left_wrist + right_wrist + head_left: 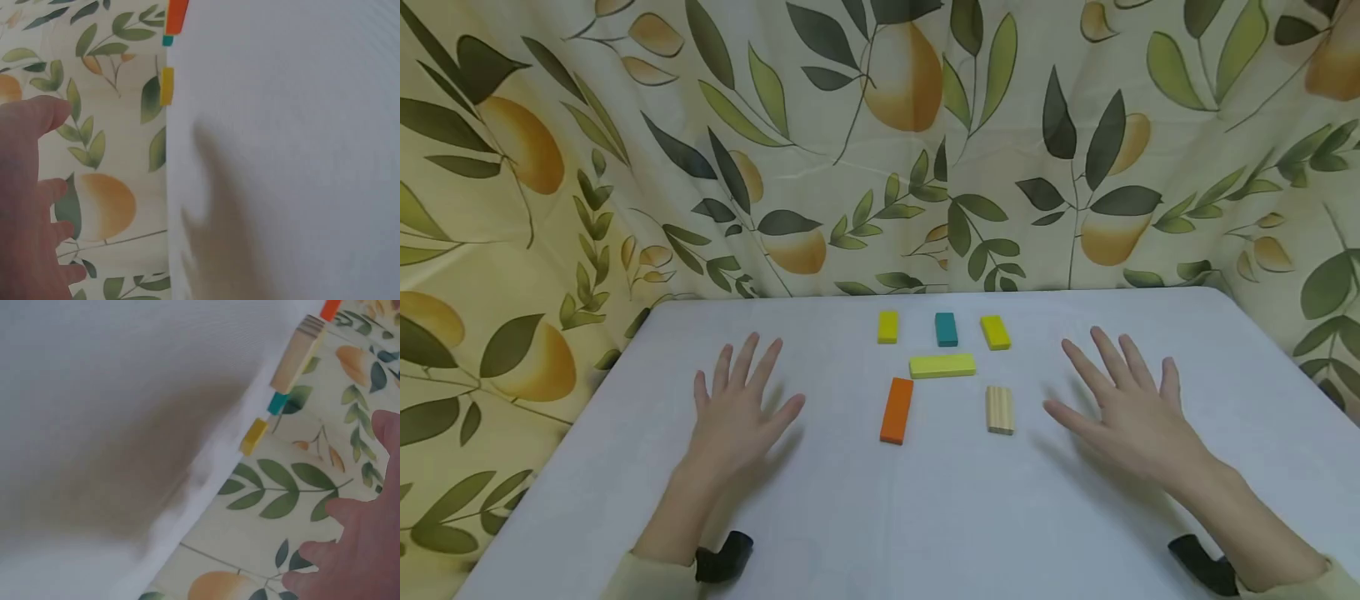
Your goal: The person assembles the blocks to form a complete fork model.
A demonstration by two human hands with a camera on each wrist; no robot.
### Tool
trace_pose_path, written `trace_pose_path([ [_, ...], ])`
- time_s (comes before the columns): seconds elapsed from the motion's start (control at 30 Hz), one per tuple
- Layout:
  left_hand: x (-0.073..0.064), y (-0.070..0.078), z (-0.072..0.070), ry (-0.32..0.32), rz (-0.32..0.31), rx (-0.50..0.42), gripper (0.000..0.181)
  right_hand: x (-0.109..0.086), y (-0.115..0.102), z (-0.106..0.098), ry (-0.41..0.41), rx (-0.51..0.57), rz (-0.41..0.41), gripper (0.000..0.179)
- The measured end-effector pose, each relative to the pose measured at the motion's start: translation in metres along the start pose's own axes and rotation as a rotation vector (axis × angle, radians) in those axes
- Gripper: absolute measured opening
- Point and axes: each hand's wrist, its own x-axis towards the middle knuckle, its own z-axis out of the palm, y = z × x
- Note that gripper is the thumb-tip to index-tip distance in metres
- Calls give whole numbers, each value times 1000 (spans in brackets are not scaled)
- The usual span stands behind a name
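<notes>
My left hand (733, 425) hovers over the white table with fingers spread, holding nothing. On the other side my right hand (1131, 417) is spread the same way, its shadow on the cloth below. Between them lie several blocks. An orange block (897, 411) is nearest the left hand, and a ridged plain wood block (999, 410) nearest the right. Behind these, a yellow-green block (942, 366) lies crosswise. At the back sit a small yellow block (887, 327), a teal block (946, 330) and a second yellow block (996, 332), slightly turned.
The table wears a white cloth (850, 517). A curtain (820, 192) printed with fruit and leaves hangs behind its far edge and along the left side. Black straps (725, 558) sit at both wrists.
</notes>
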Motion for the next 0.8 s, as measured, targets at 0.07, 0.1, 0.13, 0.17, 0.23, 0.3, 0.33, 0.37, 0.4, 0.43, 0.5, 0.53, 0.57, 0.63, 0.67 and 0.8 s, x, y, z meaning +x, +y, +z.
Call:
trace_pose_path([
  [0.07, 3, 4, 3, 3, -6, -44, 81, 5, -7, 1, -1, 17, -10, 87],
  [0.1, 5, 6, 5, 3, -8, -69, 81, 8, -10, 1, 1, 29, -16, 87],
  [0.13, 8, 9, 6, 5, -6, -93, 81, 11, -13, 1, 3, 37, -21, 87],
  [0.17, 10, 11, 9, 7, -2, -112, 81, 14, -15, 1, 5, 47, -24, 88],
  [0.23, 16, 16, 13, 16, 15, -157, 81, 20, -20, 2, 18, 78, -38, 87],
  [0.3, 22, 21, 18, 25, 36, -193, 81, 26, -25, 3, 33, 113, -58, 86],
  [0.33, 24, 24, 21, 31, 50, -211, 81, 29, -27, 4, 41, 130, -71, 86],
  [0.37, 27, 26, 24, 34, 61, -234, 80, 32, -28, 4, 52, 152, -87, 85],
  [0.4, 29, 28, 27, 36, 69, -264, 80, 35, -30, 5, 65, 172, -104, 84],
  [0.43, 31, 30, 29, 32, 75, -292, 80, 38, -31, 7, 78, 188, -120, 83],
  [0.5, 36, 35, 33, 20, 83, -347, 80, 45, -33, 9, 104, 228, -156, 79],
  [0.53, 38, 37, 35, 10, 88, -371, 80, 49, -34, 9, 111, 247, -171, 77],
  [0.57, 40, 38, 36, -1, 89, -396, 80, 53, -34, 9, 117, 264, -185, 75],
  [0.63, 44, 42, 38, -18, 94, -441, 80, 61, -35, 8, 110, 292, -196, 71],
  [0.67, 46, 43, 40, -20, 98, -466, 80, 64, -34, 8, 102, 304, -197, 70],
  [0.8, 52, 49, 51, -54, 118, -593, 79, 69, -33, 5, 73, 342, -172, 67],
])
